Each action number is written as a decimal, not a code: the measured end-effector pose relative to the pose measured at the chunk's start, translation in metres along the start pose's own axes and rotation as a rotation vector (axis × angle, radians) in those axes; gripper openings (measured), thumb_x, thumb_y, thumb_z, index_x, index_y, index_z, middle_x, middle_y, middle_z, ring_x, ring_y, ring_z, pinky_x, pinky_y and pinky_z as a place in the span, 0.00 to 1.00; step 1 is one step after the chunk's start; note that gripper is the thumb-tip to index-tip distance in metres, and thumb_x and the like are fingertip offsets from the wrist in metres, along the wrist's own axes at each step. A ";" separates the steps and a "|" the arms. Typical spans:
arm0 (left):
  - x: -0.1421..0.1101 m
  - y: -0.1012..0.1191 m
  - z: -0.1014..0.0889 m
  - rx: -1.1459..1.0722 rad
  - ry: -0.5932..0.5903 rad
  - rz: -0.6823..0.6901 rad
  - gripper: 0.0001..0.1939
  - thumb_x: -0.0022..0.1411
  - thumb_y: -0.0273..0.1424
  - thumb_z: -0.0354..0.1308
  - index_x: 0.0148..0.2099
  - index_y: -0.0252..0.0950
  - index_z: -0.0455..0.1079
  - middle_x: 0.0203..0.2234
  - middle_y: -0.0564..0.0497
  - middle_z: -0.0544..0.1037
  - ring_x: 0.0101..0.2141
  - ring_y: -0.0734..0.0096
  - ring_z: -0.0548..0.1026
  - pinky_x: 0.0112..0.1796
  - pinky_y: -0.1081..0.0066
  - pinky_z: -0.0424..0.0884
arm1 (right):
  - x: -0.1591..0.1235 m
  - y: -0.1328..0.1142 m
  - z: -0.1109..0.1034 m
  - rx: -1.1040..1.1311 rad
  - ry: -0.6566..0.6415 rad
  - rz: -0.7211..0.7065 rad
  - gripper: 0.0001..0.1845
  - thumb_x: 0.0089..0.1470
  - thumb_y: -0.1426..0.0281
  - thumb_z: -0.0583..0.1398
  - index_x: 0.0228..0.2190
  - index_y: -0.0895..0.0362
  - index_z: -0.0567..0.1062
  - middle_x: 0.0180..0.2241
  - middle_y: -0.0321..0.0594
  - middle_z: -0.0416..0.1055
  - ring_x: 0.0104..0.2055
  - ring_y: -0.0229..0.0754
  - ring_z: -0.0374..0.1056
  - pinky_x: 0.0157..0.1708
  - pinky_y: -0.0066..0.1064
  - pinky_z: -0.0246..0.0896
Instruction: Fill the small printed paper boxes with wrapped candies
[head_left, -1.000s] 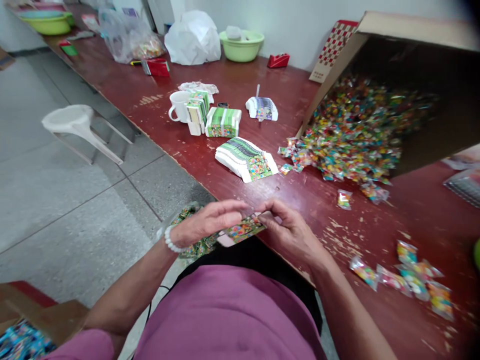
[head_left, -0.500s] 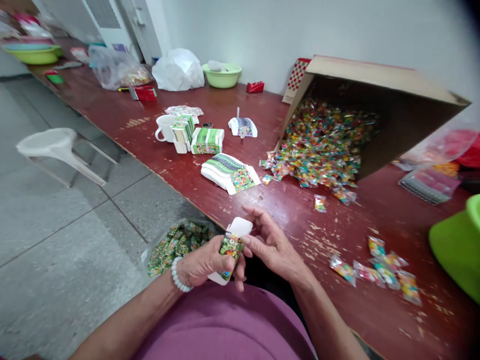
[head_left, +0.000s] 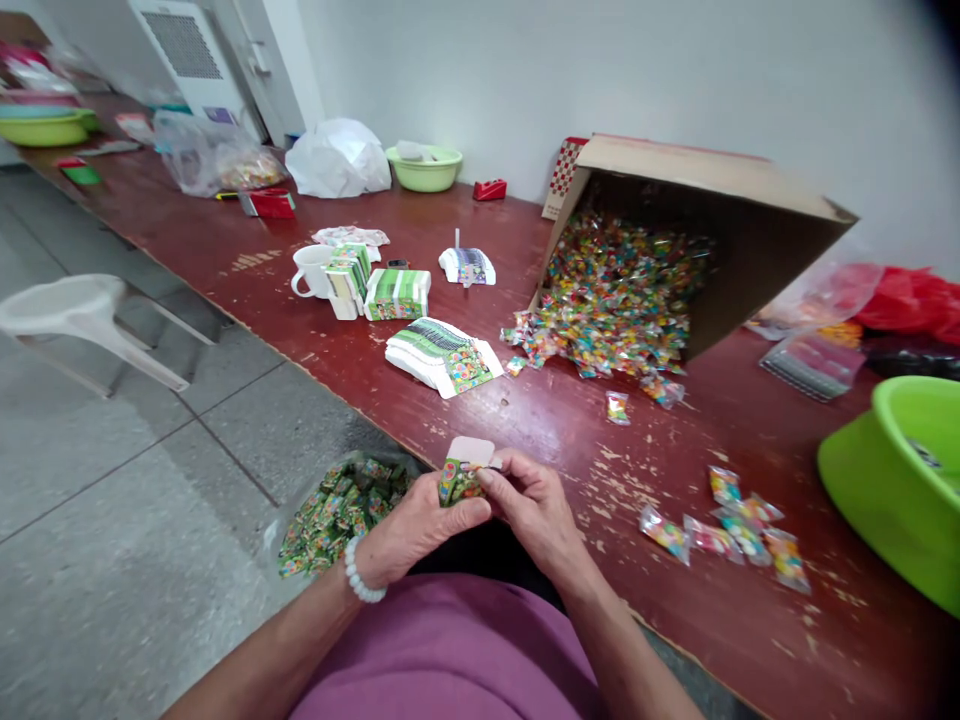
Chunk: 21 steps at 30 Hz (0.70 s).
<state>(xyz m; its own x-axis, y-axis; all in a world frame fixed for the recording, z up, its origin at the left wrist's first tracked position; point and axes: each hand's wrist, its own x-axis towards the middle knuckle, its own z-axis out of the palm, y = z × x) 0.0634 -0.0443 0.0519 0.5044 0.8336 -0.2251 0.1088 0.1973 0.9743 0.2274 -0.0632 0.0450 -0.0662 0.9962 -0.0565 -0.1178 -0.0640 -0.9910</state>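
A small printed cardboard box, green with a colourful pattern, is held in front of my body with its pale end flap raised. My left hand, a beaded bracelet at its wrist, is closed around the box from the left. On the other side my right hand pinches the box's upper right edge between thumb and fingers. A fanned stack of flat printed cartons lies on the table beyond the hands. Below, on the left, a clear bag holds many green printed boxes.
A tipped carton spills wrapped candies onto the red table. More wrapped candies lie right, near a green tub. Carton stacks stand by a white mug. A white stool is at left.
My right hand has moved from loosely beside the open flap to pinching the box's edge. The box has turned, and its lower flap no longer shows. The view has shifted slightly.
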 end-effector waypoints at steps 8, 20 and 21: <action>0.002 0.001 0.012 -0.125 0.047 -0.162 0.10 0.55 0.32 0.63 0.37 0.33 0.67 0.24 0.54 0.74 0.22 0.74 0.72 0.27 0.71 0.71 | -0.001 0.001 0.000 0.069 0.043 0.050 0.15 0.56 0.58 0.62 0.35 0.58 0.75 0.24 0.34 0.72 0.19 0.34 0.64 0.20 0.26 0.61; 0.001 -0.005 0.011 -0.058 0.300 0.127 0.28 0.59 0.31 0.63 0.59 0.40 0.58 0.39 0.51 0.77 0.33 0.73 0.77 0.36 0.72 0.74 | 0.001 0.019 -0.003 0.004 0.271 -0.081 0.18 0.54 0.63 0.65 0.44 0.52 0.67 0.31 0.32 0.71 0.31 0.37 0.68 0.31 0.28 0.65; 0.001 -0.006 0.011 -0.074 0.292 0.119 0.28 0.59 0.31 0.63 0.60 0.40 0.60 0.41 0.50 0.77 0.35 0.72 0.77 0.38 0.72 0.74 | 0.001 0.020 -0.002 0.011 0.271 -0.099 0.15 0.55 0.63 0.65 0.42 0.53 0.69 0.31 0.34 0.72 0.31 0.37 0.68 0.32 0.28 0.65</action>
<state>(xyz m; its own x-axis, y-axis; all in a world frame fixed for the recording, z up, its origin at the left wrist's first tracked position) 0.0732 -0.0502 0.0464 0.2419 0.9637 -0.1129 -0.0042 0.1174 0.9931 0.2265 -0.0638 0.0249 0.2129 0.9770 0.0091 -0.1210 0.0356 -0.9920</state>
